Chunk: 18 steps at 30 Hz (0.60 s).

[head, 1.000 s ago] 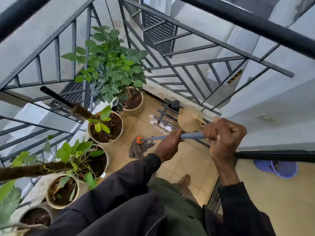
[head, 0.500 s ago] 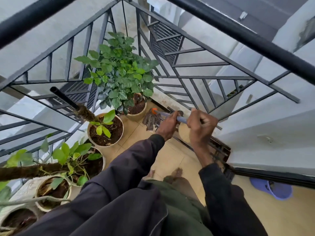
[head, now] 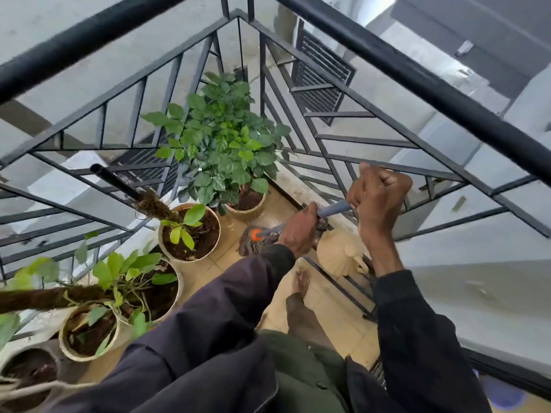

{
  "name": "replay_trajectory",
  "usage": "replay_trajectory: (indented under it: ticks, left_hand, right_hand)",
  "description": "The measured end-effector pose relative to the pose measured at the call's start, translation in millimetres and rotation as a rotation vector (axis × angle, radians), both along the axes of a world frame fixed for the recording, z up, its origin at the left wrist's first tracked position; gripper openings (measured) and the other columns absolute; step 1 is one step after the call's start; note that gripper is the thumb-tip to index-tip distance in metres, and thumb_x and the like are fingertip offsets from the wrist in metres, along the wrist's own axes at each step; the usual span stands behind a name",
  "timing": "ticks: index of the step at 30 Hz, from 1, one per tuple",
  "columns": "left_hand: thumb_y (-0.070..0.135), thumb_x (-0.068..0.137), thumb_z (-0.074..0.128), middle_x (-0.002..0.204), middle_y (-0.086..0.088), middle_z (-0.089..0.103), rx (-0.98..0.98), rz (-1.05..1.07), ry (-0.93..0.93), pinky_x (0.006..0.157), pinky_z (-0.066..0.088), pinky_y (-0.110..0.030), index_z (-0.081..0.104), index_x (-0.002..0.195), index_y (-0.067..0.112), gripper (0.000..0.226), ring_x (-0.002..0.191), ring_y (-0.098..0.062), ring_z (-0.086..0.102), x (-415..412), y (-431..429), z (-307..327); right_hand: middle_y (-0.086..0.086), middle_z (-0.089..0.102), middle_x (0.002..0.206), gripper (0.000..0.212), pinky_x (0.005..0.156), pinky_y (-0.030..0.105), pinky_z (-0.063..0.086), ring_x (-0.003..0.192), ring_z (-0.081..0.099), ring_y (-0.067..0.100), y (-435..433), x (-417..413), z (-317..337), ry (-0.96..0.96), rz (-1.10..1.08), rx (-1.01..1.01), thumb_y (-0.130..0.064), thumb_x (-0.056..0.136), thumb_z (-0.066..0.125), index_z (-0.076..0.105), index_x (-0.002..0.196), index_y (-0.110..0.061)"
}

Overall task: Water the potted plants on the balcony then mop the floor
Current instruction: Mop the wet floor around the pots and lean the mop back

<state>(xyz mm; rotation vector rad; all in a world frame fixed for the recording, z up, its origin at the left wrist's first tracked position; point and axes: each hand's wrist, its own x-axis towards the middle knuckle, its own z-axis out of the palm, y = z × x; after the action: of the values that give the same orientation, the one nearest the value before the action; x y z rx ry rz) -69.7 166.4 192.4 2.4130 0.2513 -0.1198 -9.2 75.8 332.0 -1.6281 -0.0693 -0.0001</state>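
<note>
Compared with half a second ago, the mop head (head: pixel 253 244) sits lower in frame, on the tiled floor (head: pixel 325 320) at centre, near the leafy potted plant (head: pixel 219 150). Left hand (head: pixel 299 231) and right hand (head: pixel 377 193) both grip the mop handle (head: pixel 332 209), right hand higher.

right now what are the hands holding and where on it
Both hold the mop by its grey handle. The left hand grips lower down, near the mop head; the right hand grips higher up the handle.
</note>
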Motion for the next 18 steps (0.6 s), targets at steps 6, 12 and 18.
replay_trajectory:
  ticks: [6, 12, 18]
  left_hand:
    - [0.012, 0.105, 0.046, 0.09, -0.01, 0.059, 0.023, -0.008, 0.045, 0.066, 0.049, -0.043, 0.047, 0.121, 0.01, 0.016, 0.07, -0.021, 0.046, 4, -8, -8]
    - [0.008, 0.102, 0.053, 0.102, -0.008, 0.064, -0.043, -0.004, -0.1, 0.061, 0.046, -0.03, 0.05, 0.117, 0.01, 0.015, 0.072, -0.016, 0.054, 44, -29, 15]
    - [-0.006, 0.094, 0.053, 0.103, -0.013, 0.062, -0.07, 0.084, -0.165, 0.063, 0.044, -0.033, 0.049, 0.111, 0.007, 0.022, 0.081, -0.024, 0.062, 105, -29, 20]
  right_hand:
    - [-0.007, 0.032, 0.039, 0.055, 0.049, 0.023, 0.034, 0.037, 0.028, 0.014, -20, 34, -6, 0.097, 0.146, 0.063, -0.003, 0.093, 0.057, 0.043, 0.044, -0.023]
    - [-0.007, 0.03, 0.04, 0.052, 0.05, 0.027, 0.035, 0.035, 0.026, 0.02, -38, 77, 26, -0.059, 0.186, 0.116, 0.008, 0.095, 0.05, 0.041, 0.049, -0.013]
    - [-0.014, 0.034, 0.041, 0.053, 0.049, 0.033, 0.036, 0.034, 0.028, 0.026, -25, 110, 28, -0.186, 0.212, 0.1, 0.01, 0.094, 0.049, 0.043, 0.049, -0.019]
